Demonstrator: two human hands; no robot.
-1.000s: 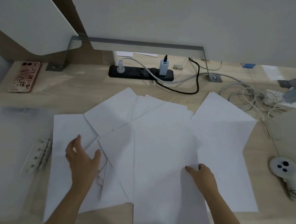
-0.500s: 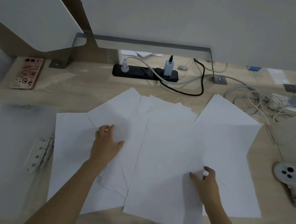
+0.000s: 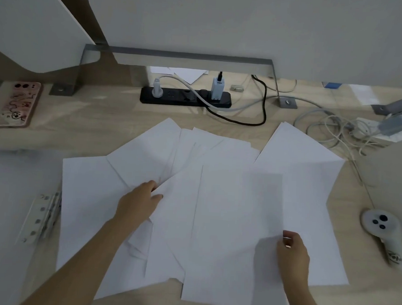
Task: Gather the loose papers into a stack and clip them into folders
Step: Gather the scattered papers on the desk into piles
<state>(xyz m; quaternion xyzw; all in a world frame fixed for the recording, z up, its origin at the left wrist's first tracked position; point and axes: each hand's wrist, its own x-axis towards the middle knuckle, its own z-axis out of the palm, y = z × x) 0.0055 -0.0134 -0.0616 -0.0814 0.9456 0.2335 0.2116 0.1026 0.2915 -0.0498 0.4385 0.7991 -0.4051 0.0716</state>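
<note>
White papers [image 3: 149, 149] lie spread out in a messy fan in the middle of the bench [image 3: 92, 123]. They lie over each other every which way. One big top sheet [image 3: 236, 212] lies flat on the heap, a bit to the 3 o'clock side.

The left hand [image 3: 138, 204] is on the 9 o'clock side of the heap. Its fingers [image 3: 150, 184] are curled and slip under the edge of a sheet, with the thumb on top, so it pinches the papers. The right hand [image 3: 293, 252] is at 4 o'clock on the heap. Its fingers [image 3: 286, 237] are bent round the right edge of the top sheet and hold it there.

At 9 o'clock, just beside the heap, lies a white strip with holes [image 3: 40, 216]. It sits on something pale and foggy, and I cannot tell what that is. At 10 o'clock, well apart, a phone [image 3: 17, 104] in a pink case lies flat. At 12 o'clock sits a black power strip [image 3: 185, 98] with plugs in it, and a black cable [image 3: 255, 124] loops out from it. At 2 o'clock there is a tangle of pale cables [image 3: 331, 131]. At 3 o'clock a white controller [image 3: 382, 234] lies near the papers, not touching them.
</note>
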